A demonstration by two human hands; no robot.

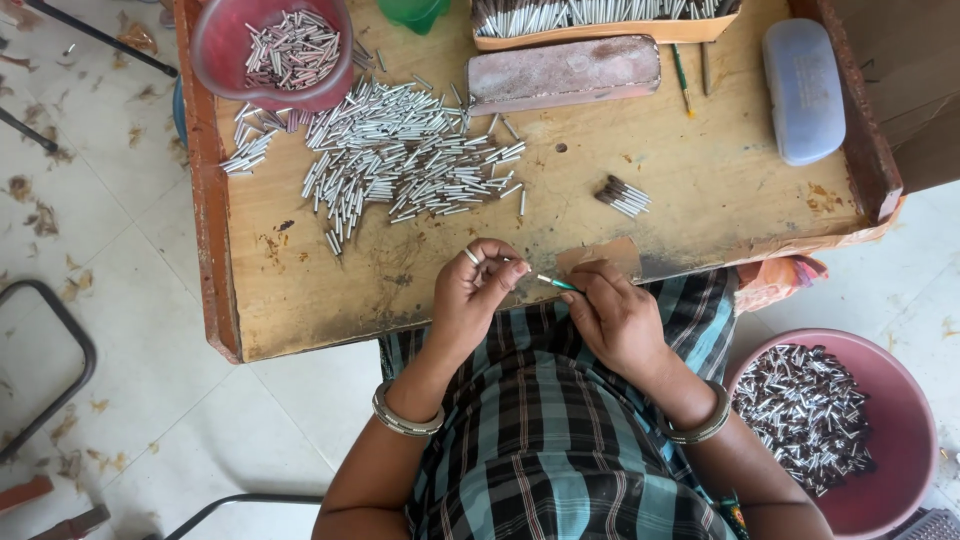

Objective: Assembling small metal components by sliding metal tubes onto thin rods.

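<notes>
At the far edge of the wooden worktop (700, 190) lies a rounded, pale blue case (803, 90), lengthwise away from the person, near the right rim. Left of it sit a long, dull pink block (563, 72) and, behind that, an orange tray (600, 22) packed with silver tubes. A pink bowl (230, 40) at the far left corner holds more tubes, and a loose pile of silver tubes (410, 160) spreads beside it. A small bundle of dark-tipped tubes (622, 196) lies apart to the right. On the floor at the right stands a large pink basin (905, 440) of tubes.

Both hands meet at the near edge, above the lap. The left hand (472, 295) is curled, its fingertips pinched on 1 small silver tube (522, 268). The right hand (612, 315) is closed around a thin green stick (556, 284), whose long axis runs roughly left-right, its tip pointing left and slightly away, at the tube.
</notes>
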